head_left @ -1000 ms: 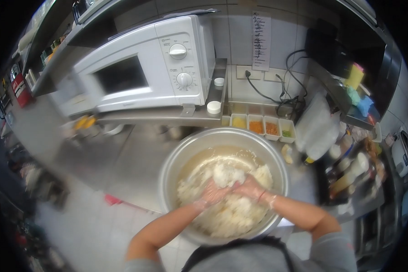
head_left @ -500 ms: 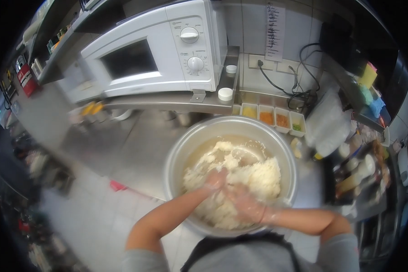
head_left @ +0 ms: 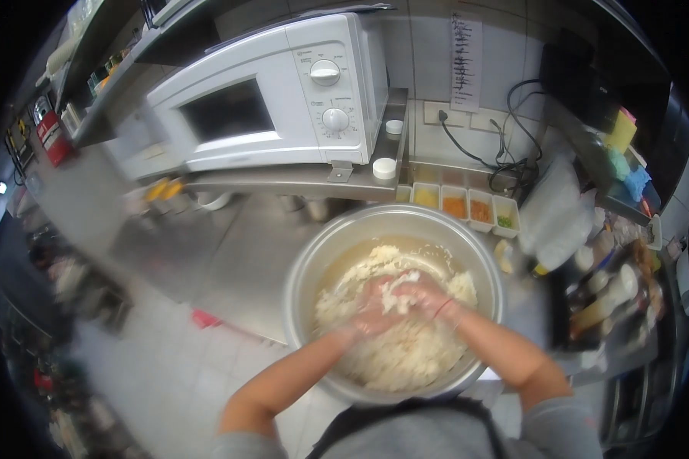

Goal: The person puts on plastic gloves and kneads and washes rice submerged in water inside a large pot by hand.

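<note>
Rice (head_left: 400, 297) is clasped between left hand (head_left: 372, 312) and right hand (head_left: 425, 294) inside the pot (head_left: 390, 222), open room below its far rim.

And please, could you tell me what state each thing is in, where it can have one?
Left hand: cupped at the rice clump; exact grip unclear.
Right hand: facing the left, also at the clump; grip unclear.
White rice: partly clumped.
Metal pot: uncovered, partly filled with rice.
Microwave oven: door closed.
Condiment containers: uncovered, with food inside.
Black plug: in the wall socket.
</note>
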Demonstrator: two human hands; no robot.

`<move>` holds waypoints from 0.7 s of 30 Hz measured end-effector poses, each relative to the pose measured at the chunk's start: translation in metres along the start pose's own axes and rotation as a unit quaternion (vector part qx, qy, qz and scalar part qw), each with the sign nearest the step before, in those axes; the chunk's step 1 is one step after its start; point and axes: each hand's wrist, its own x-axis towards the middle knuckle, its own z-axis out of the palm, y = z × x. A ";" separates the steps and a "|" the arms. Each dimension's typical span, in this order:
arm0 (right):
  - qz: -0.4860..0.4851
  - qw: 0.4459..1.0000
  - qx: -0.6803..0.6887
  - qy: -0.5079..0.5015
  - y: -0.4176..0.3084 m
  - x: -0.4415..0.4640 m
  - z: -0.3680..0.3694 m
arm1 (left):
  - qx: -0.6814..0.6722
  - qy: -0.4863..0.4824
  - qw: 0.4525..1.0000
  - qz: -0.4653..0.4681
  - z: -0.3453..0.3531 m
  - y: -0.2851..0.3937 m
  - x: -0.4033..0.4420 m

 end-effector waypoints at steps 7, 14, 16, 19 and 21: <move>0.057 0.988 0.138 -0.048 0.000 -0.013 0.012 | 0.133 0.046 0.968 0.208 -0.028 0.074 -0.008; 0.215 0.976 0.042 0.009 -0.004 -0.014 0.018 | 0.077 0.058 0.960 0.264 -0.031 0.072 -0.004; 0.229 0.972 0.040 0.011 -0.009 -0.023 0.022 | 0.045 0.107 0.953 0.281 -0.029 0.070 -0.001; 0.173 0.981 0.083 0.024 0.000 -0.024 0.030 | 0.028 0.123 0.964 0.236 -0.036 0.078 0.001; 0.133 0.985 0.113 0.014 0.003 -0.026 0.036 | 0.007 0.133 0.975 0.177 -0.037 0.082 0.004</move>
